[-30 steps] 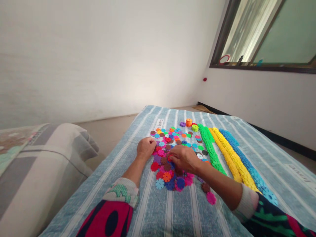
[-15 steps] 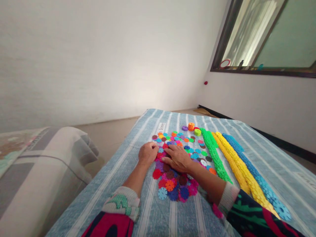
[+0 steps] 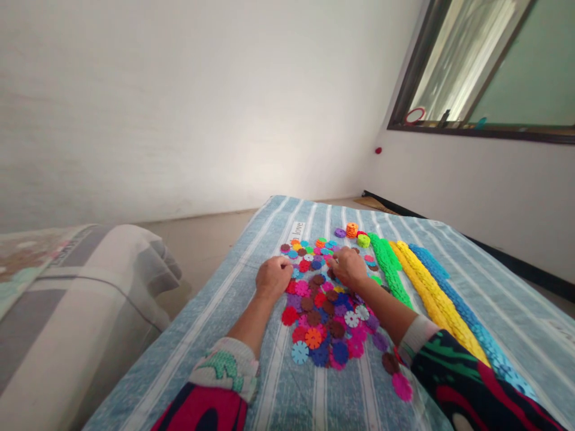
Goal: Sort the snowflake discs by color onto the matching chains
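Many flat, notched plastic snowflake discs (image 3: pixel 313 338) in mixed colours lie in a loose spread on the striped cloth (image 3: pixel 269 383). At the left edge of the spread, my left hand (image 3: pixel 274 278) is closed, its fingertips curled in; whatever they hold is hidden. My right hand (image 3: pixel 350 267) reaches over the upper part of the pile, fingers bent down and drawn together among the discs. I cannot make out what is between them. To the right of it lie long rows of joined discs: green (image 3: pixel 389 272), yellow (image 3: pixel 442 299) and blue (image 3: pixel 467 308).
Behind the pile stand a short orange stack (image 3: pixel 351 230), a purple disc stack (image 3: pixel 340 233) and a lime-green stack (image 3: pixel 363 240). A pink disc (image 3: pixel 402 387) lies near my right sleeve. Left of the bed is a cloth-covered piece (image 3: pixel 112 299); a window (image 3: pixel 485 72) is at upper right.
My right hand has moved up and right across the discs, its fingers going from spread to bent, uncovering the middle of the pile. My left hand stays closed at the left edge.
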The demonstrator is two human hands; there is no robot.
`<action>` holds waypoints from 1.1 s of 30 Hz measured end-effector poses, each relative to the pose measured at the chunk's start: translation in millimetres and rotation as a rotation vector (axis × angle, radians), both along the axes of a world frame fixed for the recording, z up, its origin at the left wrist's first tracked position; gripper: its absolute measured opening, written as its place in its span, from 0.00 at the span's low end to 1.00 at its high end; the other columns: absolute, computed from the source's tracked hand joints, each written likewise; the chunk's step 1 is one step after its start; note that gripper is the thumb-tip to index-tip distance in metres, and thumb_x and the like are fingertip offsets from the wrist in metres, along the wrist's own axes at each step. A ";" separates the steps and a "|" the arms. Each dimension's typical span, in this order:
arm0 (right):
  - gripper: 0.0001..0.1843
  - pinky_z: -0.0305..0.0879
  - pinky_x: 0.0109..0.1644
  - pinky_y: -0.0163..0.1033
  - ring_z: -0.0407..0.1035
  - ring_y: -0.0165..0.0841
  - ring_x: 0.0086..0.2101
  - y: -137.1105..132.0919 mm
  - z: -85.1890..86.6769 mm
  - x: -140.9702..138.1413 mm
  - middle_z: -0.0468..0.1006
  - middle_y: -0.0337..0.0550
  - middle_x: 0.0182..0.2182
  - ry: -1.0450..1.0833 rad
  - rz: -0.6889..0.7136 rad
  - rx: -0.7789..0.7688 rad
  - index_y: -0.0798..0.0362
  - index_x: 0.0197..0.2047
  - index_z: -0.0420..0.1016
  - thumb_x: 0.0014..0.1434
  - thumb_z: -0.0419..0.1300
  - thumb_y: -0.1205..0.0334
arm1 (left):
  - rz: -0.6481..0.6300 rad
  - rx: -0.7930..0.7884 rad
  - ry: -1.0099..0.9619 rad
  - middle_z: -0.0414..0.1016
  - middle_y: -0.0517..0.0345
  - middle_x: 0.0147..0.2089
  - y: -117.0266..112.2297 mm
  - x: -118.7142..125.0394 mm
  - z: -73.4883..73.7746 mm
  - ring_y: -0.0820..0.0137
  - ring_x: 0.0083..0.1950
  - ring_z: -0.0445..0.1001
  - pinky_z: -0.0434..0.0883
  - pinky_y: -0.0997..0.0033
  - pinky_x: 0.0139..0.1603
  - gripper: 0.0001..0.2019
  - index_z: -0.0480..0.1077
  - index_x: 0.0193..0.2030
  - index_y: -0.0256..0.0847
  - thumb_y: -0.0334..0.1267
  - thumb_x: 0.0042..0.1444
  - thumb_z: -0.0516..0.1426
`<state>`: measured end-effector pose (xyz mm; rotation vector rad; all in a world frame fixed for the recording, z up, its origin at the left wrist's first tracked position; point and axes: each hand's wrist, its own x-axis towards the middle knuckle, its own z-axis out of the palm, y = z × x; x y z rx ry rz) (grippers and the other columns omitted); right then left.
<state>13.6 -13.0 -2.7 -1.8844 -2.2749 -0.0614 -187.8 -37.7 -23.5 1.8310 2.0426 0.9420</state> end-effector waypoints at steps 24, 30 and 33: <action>0.13 0.63 0.45 0.40 0.72 0.43 0.44 2.1 4.6 -7.0 0.79 0.57 0.42 0.053 -0.025 -0.056 0.59 0.42 0.79 0.57 0.56 0.64 | 0.009 -0.036 0.022 0.81 0.54 0.39 -1.6 3.0 3.0 0.66 0.41 0.76 0.67 0.72 0.42 0.11 0.78 0.32 0.41 0.35 0.52 0.53; 0.10 0.60 0.34 0.32 0.71 0.32 0.32 -14.6 21.2 -5.1 0.79 0.42 0.27 0.237 0.128 -0.110 0.55 0.32 0.80 0.56 0.56 0.66 | 0.010 -0.054 0.011 0.81 0.53 0.39 -2.9 4.2 6.0 0.65 0.43 0.76 0.67 0.72 0.43 0.11 0.78 0.33 0.40 0.36 0.52 0.53; 0.10 0.58 0.30 0.30 0.68 0.28 0.27 -28.7 28.0 -1.3 0.76 0.36 0.23 0.359 0.240 -0.159 0.55 0.30 0.80 0.56 0.57 0.64 | 0.003 -0.049 0.014 0.81 0.53 0.38 -2.6 4.3 6.3 0.65 0.42 0.76 0.68 0.71 0.43 0.11 0.78 0.33 0.40 0.36 0.51 0.53</action>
